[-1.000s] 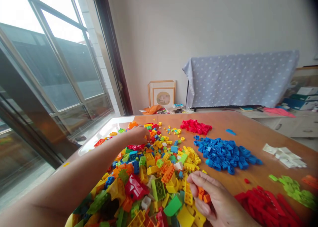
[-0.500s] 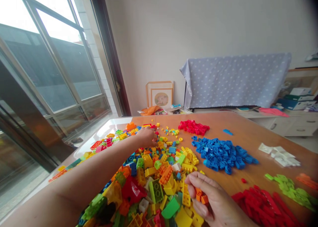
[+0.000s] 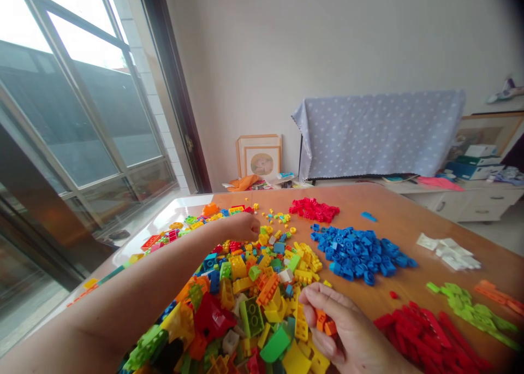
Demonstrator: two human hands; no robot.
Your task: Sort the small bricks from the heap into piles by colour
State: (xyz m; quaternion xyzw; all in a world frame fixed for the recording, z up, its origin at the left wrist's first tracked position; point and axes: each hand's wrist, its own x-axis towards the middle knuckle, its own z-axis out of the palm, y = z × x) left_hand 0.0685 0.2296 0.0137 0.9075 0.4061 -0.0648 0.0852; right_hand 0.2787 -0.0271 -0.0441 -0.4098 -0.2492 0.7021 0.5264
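My left hand reaches across the mixed heap of toy building bricks to its far side. Its fingers are curled in, and whatever they may hold is hidden. Close to me on the right, my right hand is curled around a few small orange bricks, which show between thumb and fingers. Beside that hand, in the heap, lie a green curved brick and a long yellow brick.
Sorted piles lie on the wooden table: blue bricks, small red bricks, long red pieces, white pieces, lime green pieces and orange pieces. A window is at the left.
My left hand has shifted slightly right, and its fingers have drawn in from a more spread pose. My right hand keeps its hold on the orange bricks. The view has turned a little right.
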